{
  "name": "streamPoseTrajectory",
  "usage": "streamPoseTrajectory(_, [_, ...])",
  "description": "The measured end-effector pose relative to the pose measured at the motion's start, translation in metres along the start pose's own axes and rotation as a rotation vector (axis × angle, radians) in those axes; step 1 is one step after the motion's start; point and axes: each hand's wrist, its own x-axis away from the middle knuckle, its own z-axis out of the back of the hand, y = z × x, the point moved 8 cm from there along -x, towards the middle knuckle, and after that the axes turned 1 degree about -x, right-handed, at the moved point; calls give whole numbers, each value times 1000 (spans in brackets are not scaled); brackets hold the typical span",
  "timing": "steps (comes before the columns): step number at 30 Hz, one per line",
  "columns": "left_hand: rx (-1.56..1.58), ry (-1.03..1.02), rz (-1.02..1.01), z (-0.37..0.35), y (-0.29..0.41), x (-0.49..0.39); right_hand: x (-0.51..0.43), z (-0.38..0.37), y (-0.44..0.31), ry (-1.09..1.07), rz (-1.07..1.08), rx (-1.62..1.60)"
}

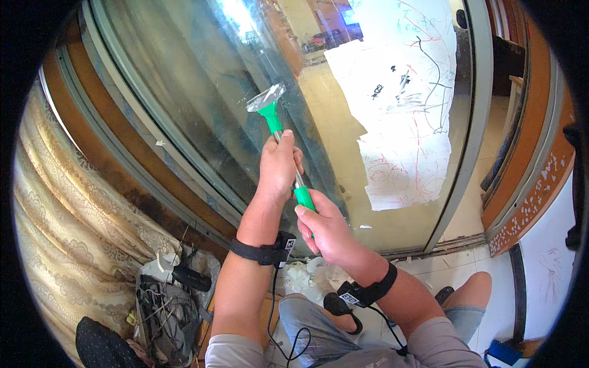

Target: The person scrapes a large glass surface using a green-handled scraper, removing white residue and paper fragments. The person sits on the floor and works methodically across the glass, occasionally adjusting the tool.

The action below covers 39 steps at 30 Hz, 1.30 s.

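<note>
Both of my hands grip one long-handled scraper with a green head (pixel 271 115) and a metal shaft. My left hand (pixel 279 163) is wrapped around the shaft just below the head. Lower down, my right hand (pixel 324 223) holds the green grip (pixel 304 198). Whitish scraps cling along the wide blade (pixel 267 97), which lies at or close to the glass door pane (pixel 221 124); whether it touches is hard to tell. Right of the blade, a large white paper sheet (pixel 405 138) with torn edges and coloured scribbles covers part of the glass.
A patterned curtain (pixel 69 221) hangs at the left beside the brown door frame (pixel 138 156). A grey container (pixel 170 313) of cables and odds stands at lower left. White scraps (pixel 306 276) lie on the tiled floor at the door's foot. Cables run from bands on both forearms.
</note>
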Motion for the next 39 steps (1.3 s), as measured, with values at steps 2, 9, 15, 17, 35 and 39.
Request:
streamPoseTrajectory(2, [-68, -14, -7, -12, -5, 14, 17, 12, 11, 99, -144, 62])
streamPoseTrajectory(9, [-133, -17, 84, -32, -27, 38, 47, 24, 8, 149, -218, 69])
streamPoseTrajectory(15, [-10, -73, 60, -29, 19, 10, 23, -5, -26, 45, -79, -29])
streamPoseTrajectory(17, [-69, -97, 167, -32, 0, 30, 41, -1, -11, 152, -205, -27])
streamPoseTrajectory(35, [76, -52, 187, -31, -14, 32, 39, 4, -11, 228, -263, 32])
streamPoseTrajectory(39, [123, -29, 111, -13, -1, 15, 21, -4, -20, 121, -185, 84])
